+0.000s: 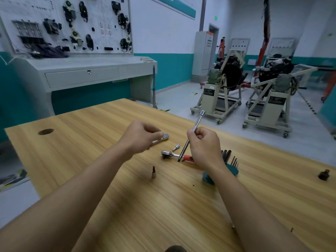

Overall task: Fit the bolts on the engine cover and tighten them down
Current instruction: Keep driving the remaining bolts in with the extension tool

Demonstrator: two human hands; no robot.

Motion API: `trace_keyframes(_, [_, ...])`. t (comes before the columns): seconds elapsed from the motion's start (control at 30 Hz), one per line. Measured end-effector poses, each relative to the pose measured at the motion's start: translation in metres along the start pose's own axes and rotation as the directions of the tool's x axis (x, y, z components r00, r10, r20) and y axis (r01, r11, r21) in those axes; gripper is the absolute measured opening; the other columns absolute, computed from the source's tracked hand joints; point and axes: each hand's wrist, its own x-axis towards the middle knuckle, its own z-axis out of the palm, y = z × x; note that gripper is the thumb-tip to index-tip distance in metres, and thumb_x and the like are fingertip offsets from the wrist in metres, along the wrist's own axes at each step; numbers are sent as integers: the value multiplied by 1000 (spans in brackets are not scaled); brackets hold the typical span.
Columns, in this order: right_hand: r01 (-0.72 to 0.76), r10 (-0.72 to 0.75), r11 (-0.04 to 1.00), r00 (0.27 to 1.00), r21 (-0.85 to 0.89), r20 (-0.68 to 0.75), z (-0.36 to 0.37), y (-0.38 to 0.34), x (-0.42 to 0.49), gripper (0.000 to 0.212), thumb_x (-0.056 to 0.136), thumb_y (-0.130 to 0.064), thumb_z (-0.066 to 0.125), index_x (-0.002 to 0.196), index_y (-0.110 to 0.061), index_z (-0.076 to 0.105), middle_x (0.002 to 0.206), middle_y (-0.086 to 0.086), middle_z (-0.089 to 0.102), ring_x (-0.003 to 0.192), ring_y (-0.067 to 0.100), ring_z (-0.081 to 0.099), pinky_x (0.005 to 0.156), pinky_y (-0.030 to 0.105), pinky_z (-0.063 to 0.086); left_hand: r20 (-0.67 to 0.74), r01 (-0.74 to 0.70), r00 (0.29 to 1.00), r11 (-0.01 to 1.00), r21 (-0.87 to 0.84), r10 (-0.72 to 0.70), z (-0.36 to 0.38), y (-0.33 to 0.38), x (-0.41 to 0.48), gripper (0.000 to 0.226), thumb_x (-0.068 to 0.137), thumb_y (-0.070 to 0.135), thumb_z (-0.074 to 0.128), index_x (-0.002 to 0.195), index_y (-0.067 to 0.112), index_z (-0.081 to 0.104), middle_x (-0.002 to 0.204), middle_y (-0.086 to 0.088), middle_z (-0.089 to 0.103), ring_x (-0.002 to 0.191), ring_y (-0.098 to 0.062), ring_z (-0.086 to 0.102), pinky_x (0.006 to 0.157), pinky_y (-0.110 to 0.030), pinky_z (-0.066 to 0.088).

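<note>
My left hand (140, 136) pinches a short chrome extension bar with a socket end (163, 138) just above the wooden table (127, 197). A long chrome extension rod (193, 134) is gripped in my right hand (204, 144), tilted, its square-drive end up and its dark tip down near the ratchet. The ratchet wrench (175, 155) with a red handle lies on the table between my hands. Beside it lies a small chrome bit socket (176, 147). Another bit socket (153, 172) stands upright nearer me. No engine cover shows on the table.
A teal holder of hex keys (230, 166) sits under my right wrist. A dark round part (324, 174) lies at the table's right. A cable hole (45, 131) is at the far left. Two engine stands (223, 91) are on the floor beyond, a grey bench (87, 73) to the left.
</note>
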Motion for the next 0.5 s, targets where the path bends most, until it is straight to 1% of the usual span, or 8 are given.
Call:
trace_keyframes(0.03, [-9,9,1000,1000,19,-13,-1,1,1,34,98,-23,57,68,-9,54,52,-2,45,38,3,38,38,12,33,-9,-13,1000,999,43,14,5,3,10,12,89,26,76,95,16,79,75,9,72,67,-7,63,56,-18,48])
trace_keyframes(0.1, [-10,11,1000,999,30,-37,-2,3,1,34,99,-21,56,67,-9,53,51,-3,44,37,3,38,36,10,31,53,-32,998,980,196,22,23,4,27,19,89,27,75,102,13,78,95,2,75,90,-13,68,74,-24,52])
trace_keyframes(0.17, [-4,5,1000,998,10,-70,-3,7,2,35,99,-21,56,66,-10,51,50,-5,42,38,3,38,38,11,31,110,-17,994,945,328,-20,42,1,44,28,88,31,76,107,10,77,105,-2,74,99,-17,67,86,-31,54])
trace_keyframes(0.2, [-4,5,1000,996,3,-88,-3,9,3,35,99,-22,56,66,-11,51,49,-7,42,39,4,37,41,14,32,134,-10,990,930,367,-42,51,-1,52,32,87,34,77,108,10,76,106,-4,74,100,-18,67,87,-32,54])
trace_keyframes(0.27, [4,-3,1000,991,4,-136,-2,11,3,36,99,-23,55,65,-15,49,47,-10,43,41,4,38,44,17,31,161,4,984,913,408,-76,66,-6,64,33,85,35,78,104,9,76,104,-5,75,98,-19,67,86,-32,55])
trace_keyframes(0.37, [20,-23,1000,973,-17,-229,-1,12,5,37,99,-25,55,64,-17,48,49,-9,45,45,4,41,45,17,33,216,-27,971,849,528,-104,82,-9,75,28,86,32,75,99,8,76,97,-8,75,94,-24,70,85,-37,59])
trace_keyframes(0.43, [26,-29,1000,969,-14,-244,-2,13,6,36,99,-25,54,64,-17,49,51,-8,45,46,4,41,46,18,32,224,-69,971,806,588,-80,88,-9,78,21,89,28,69,98,9,76,96,-9,74,94,-26,70,83,-38,59])
trace_keyframes(0.5, [22,-22,1000,968,0,-252,-4,14,6,36,99,-25,54,65,-17,49,50,-9,45,46,4,41,47,18,32,245,-124,969,811,571,-24,90,-9,77,19,93,25,65,101,11,76,98,-7,74,95,-24,68,86,-36,57])
